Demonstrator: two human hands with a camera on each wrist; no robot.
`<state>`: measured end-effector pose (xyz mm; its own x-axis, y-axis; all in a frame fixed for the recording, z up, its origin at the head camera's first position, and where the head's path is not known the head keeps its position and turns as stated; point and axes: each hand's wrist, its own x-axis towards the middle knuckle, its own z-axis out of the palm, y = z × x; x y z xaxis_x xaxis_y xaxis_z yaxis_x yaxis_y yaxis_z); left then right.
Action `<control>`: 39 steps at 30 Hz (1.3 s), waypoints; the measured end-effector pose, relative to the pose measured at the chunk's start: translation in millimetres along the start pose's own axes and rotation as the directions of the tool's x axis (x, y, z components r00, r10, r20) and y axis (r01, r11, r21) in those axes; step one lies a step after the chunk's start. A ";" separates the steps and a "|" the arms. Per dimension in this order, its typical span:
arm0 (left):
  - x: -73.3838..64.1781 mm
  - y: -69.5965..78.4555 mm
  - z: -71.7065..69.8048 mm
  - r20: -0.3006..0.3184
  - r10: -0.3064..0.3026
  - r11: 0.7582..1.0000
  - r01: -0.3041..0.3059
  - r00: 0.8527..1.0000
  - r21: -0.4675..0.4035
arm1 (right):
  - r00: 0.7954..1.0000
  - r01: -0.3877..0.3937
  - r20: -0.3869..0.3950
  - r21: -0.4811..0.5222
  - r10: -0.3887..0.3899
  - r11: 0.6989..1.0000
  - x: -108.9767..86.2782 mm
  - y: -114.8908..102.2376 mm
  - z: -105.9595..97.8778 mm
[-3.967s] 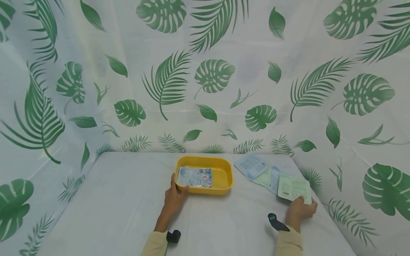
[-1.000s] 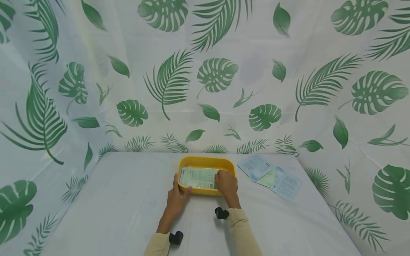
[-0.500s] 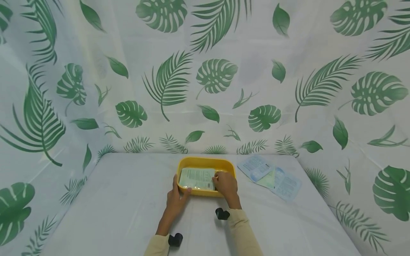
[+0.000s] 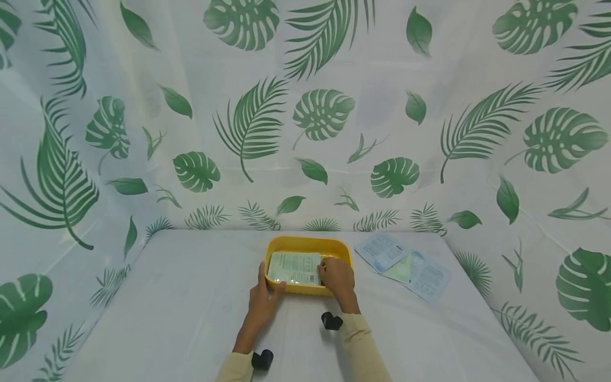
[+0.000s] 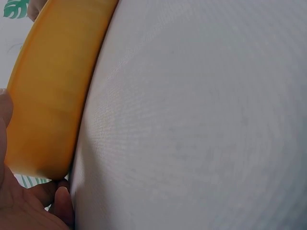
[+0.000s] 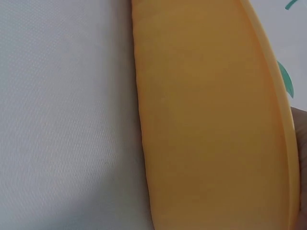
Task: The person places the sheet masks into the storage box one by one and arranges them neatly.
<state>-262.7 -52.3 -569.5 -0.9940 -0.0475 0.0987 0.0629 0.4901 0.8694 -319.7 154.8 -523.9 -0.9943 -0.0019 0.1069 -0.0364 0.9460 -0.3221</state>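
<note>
A yellow tray (image 4: 307,289) sits on the white table, my left hand (image 4: 261,300) gripping its near left corner. The left thumb lies on the front rim, and the other fingers go round the left side. Inside the tray is a pale green sheet mask packet (image 4: 294,267), printed side up. My right hand (image 4: 338,276) reaches into the tray's right half, curled fingers pinching the packet's right edge. In the right wrist view, the tray wall (image 6: 211,115) hides most of that hand. The left wrist view shows left fingers at the tray's bottom edge (image 5: 57,177).
To the right of the tray several more flat packets overlap on the table: a blue one (image 4: 380,251), a green one (image 4: 399,269) and another blue one (image 4: 428,276). A leaf-printed white curtain (image 4: 315,127) surrounds the table at the back and sides.
Earlier my right hand held the green packet at the right of the table; it is now in the tray over a blue flowered packet. Lately it shifted slightly left. My left hand kept its grip.
</note>
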 end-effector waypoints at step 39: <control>-1.2 -1.6 4.4 -0.035 0.053 0.999 -0.053 0.998 0.009 | 0.865 -0.407 -0.184 0.290 0.467 0.866 -0.3 116.6 16.1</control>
<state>-262.0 -49.1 -573.1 -0.9856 -0.0518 0.1613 0.1142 0.5000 0.8585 -325.2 260.0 -576.6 -0.8584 0.5000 0.1148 0.3437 0.7266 -0.5949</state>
